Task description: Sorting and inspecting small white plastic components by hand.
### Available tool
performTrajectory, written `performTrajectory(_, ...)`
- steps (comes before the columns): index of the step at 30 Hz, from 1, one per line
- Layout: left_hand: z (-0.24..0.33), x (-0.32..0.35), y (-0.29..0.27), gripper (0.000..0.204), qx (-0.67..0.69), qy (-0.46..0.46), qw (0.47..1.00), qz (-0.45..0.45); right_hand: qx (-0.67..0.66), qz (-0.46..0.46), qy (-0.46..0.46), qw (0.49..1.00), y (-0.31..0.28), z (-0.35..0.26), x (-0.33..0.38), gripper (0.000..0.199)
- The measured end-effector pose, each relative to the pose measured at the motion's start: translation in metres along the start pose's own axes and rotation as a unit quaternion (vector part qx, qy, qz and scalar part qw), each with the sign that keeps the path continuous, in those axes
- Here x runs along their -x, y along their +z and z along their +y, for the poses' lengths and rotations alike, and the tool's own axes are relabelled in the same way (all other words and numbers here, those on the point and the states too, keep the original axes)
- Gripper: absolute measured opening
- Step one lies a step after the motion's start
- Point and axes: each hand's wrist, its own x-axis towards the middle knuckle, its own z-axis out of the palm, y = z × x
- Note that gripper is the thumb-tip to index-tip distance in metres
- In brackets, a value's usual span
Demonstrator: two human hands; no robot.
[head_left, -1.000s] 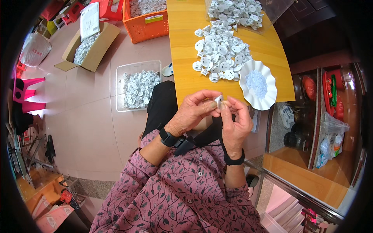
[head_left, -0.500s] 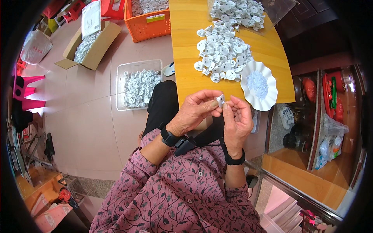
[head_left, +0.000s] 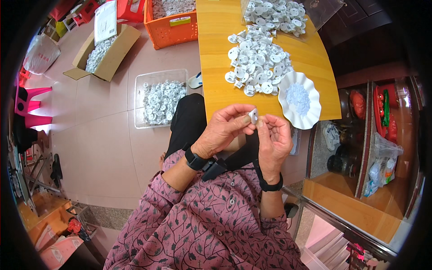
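Note:
Between thumb and fingers of my left hand (head_left: pixel 223 127) is a small white round plastic part (head_left: pixel 253 116) with dark holes in its face, held on edge just off the table's near edge. My right hand (head_left: pixel 275 139) is pinched against the right side of that part. Whatever its fingertips hold, if anything, is too small to make out. Beyond my hands lies a loose heap of similar white plastic parts (head_left: pixel 258 60). A white scalloped dish (head_left: pixel 310 118) of tiny pale blue pieces (head_left: pixel 298 98) sits to the right of the heap.
The yellow wooden table (head_left: pixel 321 67) also bears a clear bin (head_left: pixel 317 13) of white parts. On the floor to the left are a clear tub (head_left: pixel 138 101), an open cardboard box (head_left: pixel 118 56) and an orange crate (head_left: pixel 173 35), all holding parts. Shelves (head_left: pixel 351 198) stand at the right.
My right hand's fingertips have come in closer against the white part. The part has shifted and turned slightly. My left hand keeps its hold on it.

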Motion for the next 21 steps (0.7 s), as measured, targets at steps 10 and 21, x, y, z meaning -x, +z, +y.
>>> performTrajectory(10, 0.043, 0.016, -0.026, 0.029, -0.03, 0.142, 0.981, 0.129, 0.157, -0.018, -0.058, 0.986, -0.021, 0.01, -0.003, 0.01)
performTrajectory(21, 0.077, 0.042, -0.153, 0.016, -0.025, 0.247, 0.893, 0.376, 0.487, -0.025, -0.133, 0.863, -0.075, 0.034, -0.047, 0.038)
